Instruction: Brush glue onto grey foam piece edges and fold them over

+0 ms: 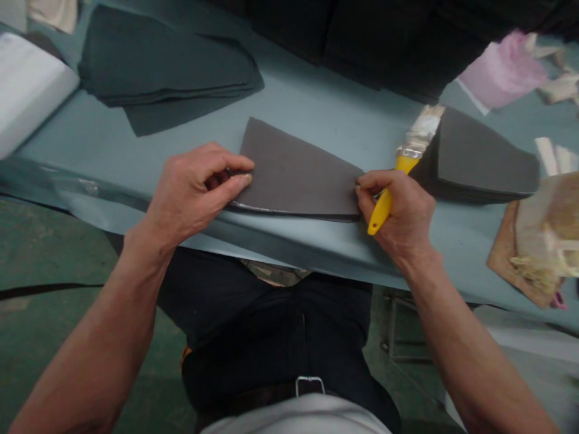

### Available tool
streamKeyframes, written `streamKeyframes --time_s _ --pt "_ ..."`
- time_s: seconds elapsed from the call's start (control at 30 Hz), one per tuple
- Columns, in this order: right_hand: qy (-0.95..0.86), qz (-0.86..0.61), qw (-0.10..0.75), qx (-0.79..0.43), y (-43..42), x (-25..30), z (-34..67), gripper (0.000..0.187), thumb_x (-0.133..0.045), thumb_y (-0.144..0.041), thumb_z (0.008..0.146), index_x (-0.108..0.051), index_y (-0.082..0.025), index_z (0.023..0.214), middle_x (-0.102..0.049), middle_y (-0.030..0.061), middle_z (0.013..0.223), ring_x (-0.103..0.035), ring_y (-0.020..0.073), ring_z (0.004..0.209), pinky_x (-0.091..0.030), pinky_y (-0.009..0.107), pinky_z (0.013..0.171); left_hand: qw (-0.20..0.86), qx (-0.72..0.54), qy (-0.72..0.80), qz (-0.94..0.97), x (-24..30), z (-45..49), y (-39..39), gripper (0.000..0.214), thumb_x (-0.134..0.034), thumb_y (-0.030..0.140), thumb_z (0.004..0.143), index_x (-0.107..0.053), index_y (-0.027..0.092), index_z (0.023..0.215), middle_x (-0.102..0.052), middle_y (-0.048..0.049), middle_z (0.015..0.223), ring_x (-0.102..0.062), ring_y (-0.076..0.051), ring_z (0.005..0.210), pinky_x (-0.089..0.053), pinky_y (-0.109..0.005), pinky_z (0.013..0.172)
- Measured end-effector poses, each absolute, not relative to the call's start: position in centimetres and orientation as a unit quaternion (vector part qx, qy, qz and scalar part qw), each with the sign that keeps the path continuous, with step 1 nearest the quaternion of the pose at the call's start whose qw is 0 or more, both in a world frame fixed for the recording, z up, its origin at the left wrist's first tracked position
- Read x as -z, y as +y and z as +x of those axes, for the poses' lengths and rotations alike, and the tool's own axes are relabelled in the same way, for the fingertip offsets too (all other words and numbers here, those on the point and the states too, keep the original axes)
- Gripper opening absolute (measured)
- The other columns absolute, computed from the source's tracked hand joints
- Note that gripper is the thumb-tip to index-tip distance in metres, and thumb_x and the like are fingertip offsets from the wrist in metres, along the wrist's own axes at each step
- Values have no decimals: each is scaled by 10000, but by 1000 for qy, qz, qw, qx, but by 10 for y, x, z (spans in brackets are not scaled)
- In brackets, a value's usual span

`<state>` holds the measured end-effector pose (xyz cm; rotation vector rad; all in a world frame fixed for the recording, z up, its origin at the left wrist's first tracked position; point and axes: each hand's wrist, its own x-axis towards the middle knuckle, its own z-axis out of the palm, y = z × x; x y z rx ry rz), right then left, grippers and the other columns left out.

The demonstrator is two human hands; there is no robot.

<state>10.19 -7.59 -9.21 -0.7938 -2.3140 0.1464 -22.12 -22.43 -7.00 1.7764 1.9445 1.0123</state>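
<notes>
A dark grey tapered sheet [298, 172] lies at the front of the table, with at least one more layer showing under its near edge. The thumb and fingers of my left hand [199, 187] pinch its left end. My right hand [398, 208] closes on the narrower right end with its fingertips. Also in that hand, tucked between the fingers, is a flat paintbrush [407, 164] with a yellow handle; its whitish, caked bristles point up and away. Just right of the brush stands a stack of grey tapered pieces [486, 157].
Dark tapered sheets [167, 60] are piled at the back left, near a white block [31, 90]. Black material [362, 42] covers the far side. A pink crumpled item [506, 72] lies back right; a crusted container [549, 223] sits on a brown board [506, 262]. The table [335, 120] ends close before me.
</notes>
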Motion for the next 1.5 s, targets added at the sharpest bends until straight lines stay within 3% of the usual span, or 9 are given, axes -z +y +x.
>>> streamKeyframes --time_s 0.13,0.37,0.57,0.7,0.93,1.2,1.5 --pt "-888 -306 336 -69 -77 89 102 52 -698 -236 996 -696 -288 1000 -820 24 934 -735 208 785 -565 355 774 160 -349 684 620 74 -223 -225 277 -668 451 1023 -818 287 1188 -773 -3 1029 -613 -136 749 -543 -283 748" --pt "-884 -313 341 -66 -78 88 100 9 -700 -266 979 -693 -270 975 -846 19 962 -782 202 801 -608 353 767 156 -337 656 657 68 -227 -223 309 -601 354 1072 -821 203 1230 -789 -31 1035 -657 -145 859 -515 -284 815" --pt "-885 -304 336 -108 -78 89 104 82 -711 -227 1004 -718 -301 1040 -841 46 1040 -790 226 890 -618 388 839 149 -370 632 665 72 -228 -222 304 -597 297 1071 -832 200 1236 -801 -38 1001 -704 -165 882 -521 -331 838" --pt "-886 -315 326 -98 -79 88 106 94 -709 -236 1017 -720 -322 1051 -838 47 1041 -803 242 889 -642 417 845 169 -368 658 636 71 -226 -221 316 -612 331 1065 -843 234 1256 -806 -43 1009 -694 -178 843 -527 -358 831" --pt "-892 -286 339 -80 -75 89 106 116 -735 -233 983 -699 -326 1040 -829 -23 1016 -824 233 886 -662 415 813 181 -371 667 621 69 -223 -223 307 -632 341 1051 -846 230 1240 -808 -8 1015 -666 -126 826 -489 -286 800" --pt "-886 -301 329 -126 -79 87 108 109 -718 -223 1012 -711 -322 1056 -825 46 1073 -810 278 965 -633 441 892 171 -340 686 620 68 -221 -225 323 -601 422 1059 -841 305 1240 -782 -35 1045 -715 -209 950 -580 -417 931" --pt "-884 -317 329 -100 -78 88 105 49 -696 -288 1020 -670 -316 989 -829 41 1025 -825 256 957 -653 437 871 164 -326 693 622 66 -219 -227 363 -565 414 1089 -824 269 1298 -784 -41 1107 -725 -212 1071 -556 -415 992"
